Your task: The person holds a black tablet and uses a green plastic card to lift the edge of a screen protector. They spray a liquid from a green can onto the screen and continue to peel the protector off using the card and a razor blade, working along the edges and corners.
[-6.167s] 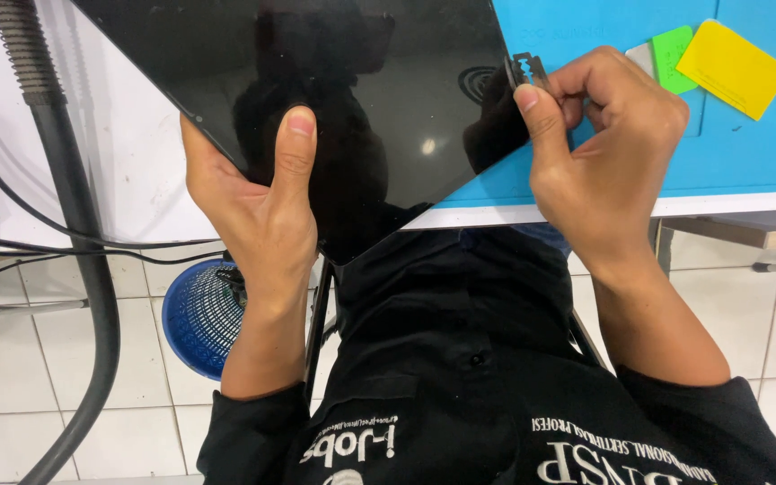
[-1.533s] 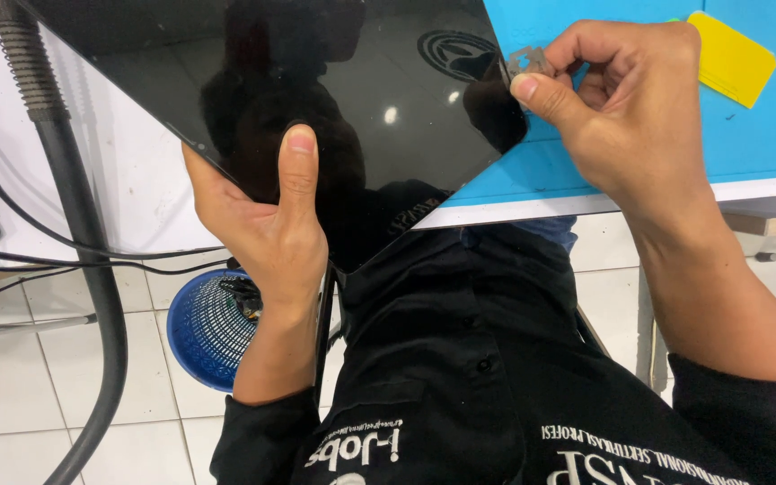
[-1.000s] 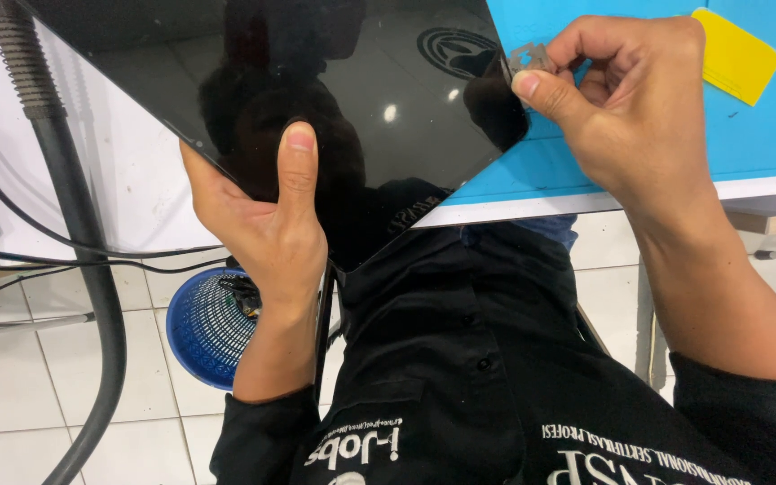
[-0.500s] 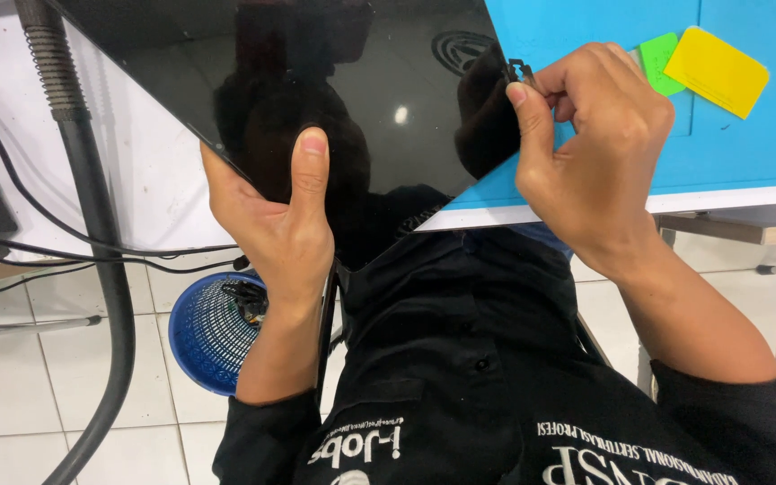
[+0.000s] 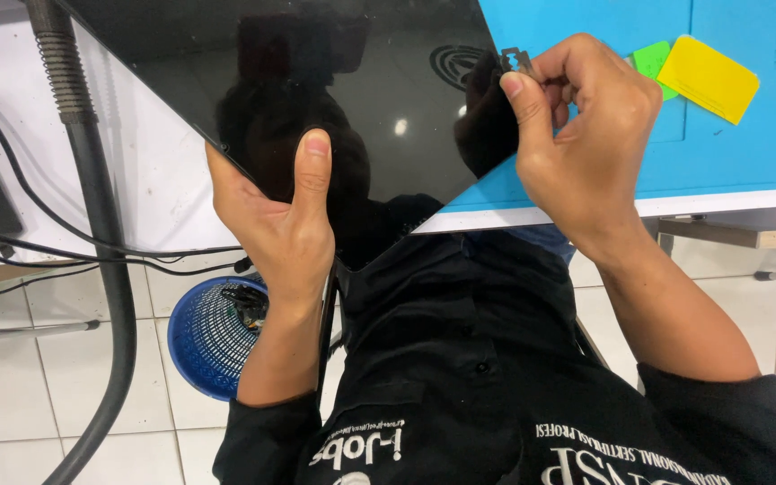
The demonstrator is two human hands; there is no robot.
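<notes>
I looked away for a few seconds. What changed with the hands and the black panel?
Little. The right hand shifted slightly along the black glass panel's edge, pinching the same small metal tool. The left hand kept gripping the panel's lower edge, thumb on top. Yellow card stayed put.

Basket on floor, below panel

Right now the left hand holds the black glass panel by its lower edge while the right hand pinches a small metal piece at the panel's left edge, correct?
Not quite. In the head view the right hand pinches the metal piece at the black glass panel's right edge; the left hand does hold its lower edge.
</notes>
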